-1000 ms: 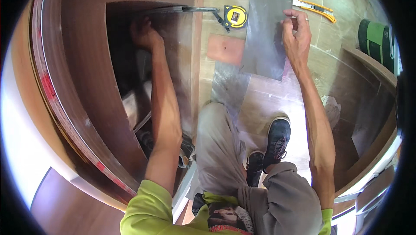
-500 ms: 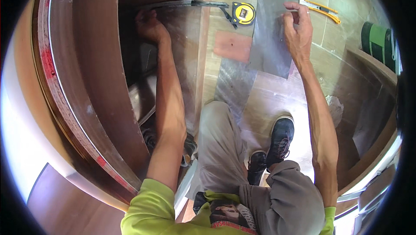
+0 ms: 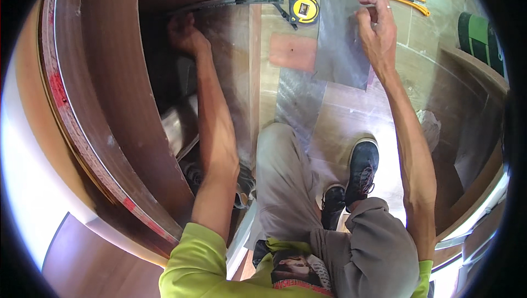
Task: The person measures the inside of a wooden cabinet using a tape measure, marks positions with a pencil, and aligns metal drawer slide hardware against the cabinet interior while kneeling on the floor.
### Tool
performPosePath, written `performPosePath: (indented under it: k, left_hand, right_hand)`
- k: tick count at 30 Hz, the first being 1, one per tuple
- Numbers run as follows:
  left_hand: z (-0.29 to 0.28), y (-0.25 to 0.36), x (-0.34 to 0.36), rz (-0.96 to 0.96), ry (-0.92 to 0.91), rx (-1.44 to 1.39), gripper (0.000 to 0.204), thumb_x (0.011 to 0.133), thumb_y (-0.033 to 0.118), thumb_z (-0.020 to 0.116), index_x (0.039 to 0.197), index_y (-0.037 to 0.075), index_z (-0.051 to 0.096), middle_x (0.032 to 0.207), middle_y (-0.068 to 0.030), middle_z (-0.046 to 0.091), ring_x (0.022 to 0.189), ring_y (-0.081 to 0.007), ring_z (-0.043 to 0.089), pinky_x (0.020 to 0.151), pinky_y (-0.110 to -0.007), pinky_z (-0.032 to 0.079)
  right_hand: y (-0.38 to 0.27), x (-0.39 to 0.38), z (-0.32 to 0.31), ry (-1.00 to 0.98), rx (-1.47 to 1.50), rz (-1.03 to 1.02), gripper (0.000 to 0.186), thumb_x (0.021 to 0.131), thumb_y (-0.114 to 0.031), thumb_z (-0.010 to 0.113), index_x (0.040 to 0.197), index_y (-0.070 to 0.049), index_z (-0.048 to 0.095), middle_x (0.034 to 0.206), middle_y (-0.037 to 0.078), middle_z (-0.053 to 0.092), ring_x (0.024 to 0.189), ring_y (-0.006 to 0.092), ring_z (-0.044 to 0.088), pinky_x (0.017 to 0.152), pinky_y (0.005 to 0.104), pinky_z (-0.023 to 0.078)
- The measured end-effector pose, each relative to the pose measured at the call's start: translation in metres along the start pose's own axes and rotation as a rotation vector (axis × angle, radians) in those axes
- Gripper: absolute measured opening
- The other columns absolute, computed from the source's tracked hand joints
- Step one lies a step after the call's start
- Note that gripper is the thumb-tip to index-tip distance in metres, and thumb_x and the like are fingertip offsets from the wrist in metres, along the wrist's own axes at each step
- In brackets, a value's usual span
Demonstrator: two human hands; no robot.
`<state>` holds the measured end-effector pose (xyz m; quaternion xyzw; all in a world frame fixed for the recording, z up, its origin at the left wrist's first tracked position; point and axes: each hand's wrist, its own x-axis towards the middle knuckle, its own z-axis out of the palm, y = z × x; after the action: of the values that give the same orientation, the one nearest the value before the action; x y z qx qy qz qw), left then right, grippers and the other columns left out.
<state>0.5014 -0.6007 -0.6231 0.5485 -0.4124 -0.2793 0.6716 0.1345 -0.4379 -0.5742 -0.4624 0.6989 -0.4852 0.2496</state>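
My left hand [image 3: 188, 37] reaches into a dark-brown cabinet [image 3: 112, 56], just below a long metal rail [image 3: 219, 3] that resembles a drawer slide. Its fingers are curled and lie in shadow; what they hold, if anything, is hidden. Over the right edge of a long grey strip [image 3: 346, 34] on the floor hovers my right hand [image 3: 379, 31]. Its fingers are bent, with a gap between thumb and forefinger, and nothing shows in it. Between my hands a yellow-and-black tape measure [image 3: 303, 10] lies by the rail's near end. An orange utility knife [image 3: 403, 0] rests just beyond my right hand.
A reddish square tile-like piece [image 3: 292, 52] lies left of the grey strip. At the right stand a green-and-black bag [image 3: 482, 42] and another brown cabinet part [image 3: 477, 78]. My bent knees and a dark shoe [image 3: 362, 169] occupy the near floor. Shiny items sit inside the left cabinet.
The whole view has shifted slightly, with the floor items now a little higher in the picture. Both hands keep nearly the same pose and place.
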Motion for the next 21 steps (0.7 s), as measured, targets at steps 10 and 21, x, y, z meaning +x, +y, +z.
performPosePath:
  k: [10, 21]
  left_hand:
    - [-0.008, -0.012, 0.017, -0.037, -0.009, -0.101, 0.019, 0.085, -0.003, 0.058, 0.103, 0.001, 0.061, 0.097, -0.009, 0.062, 0.082, -0.0199, 0.061, 0.079, -0.037, 0.057]
    - [-0.001, -0.01, 0.009, 0.081, -0.008, 0.087, 0.02, 0.079, -0.006, 0.057, 0.098, -0.001, 0.061, 0.094, -0.0092, 0.062, 0.083, -0.0196, 0.061, 0.077, -0.037, 0.058]
  right_hand:
    - [0.013, -0.011, -0.01, 0.018, -0.023, 0.05, 0.024, 0.091, -0.008, 0.058, 0.115, -0.004, 0.062, 0.088, 0.006, 0.062, 0.076, 0.0128, 0.059, 0.071, 0.0281, 0.049]
    - [0.0, -0.007, -0.008, 0.009, 0.036, 0.062, 0.026, 0.092, -0.009, 0.057, 0.117, -0.006, 0.061, 0.096, 0.007, 0.066, 0.083, 0.0135, 0.064, 0.074, 0.0293, 0.05]
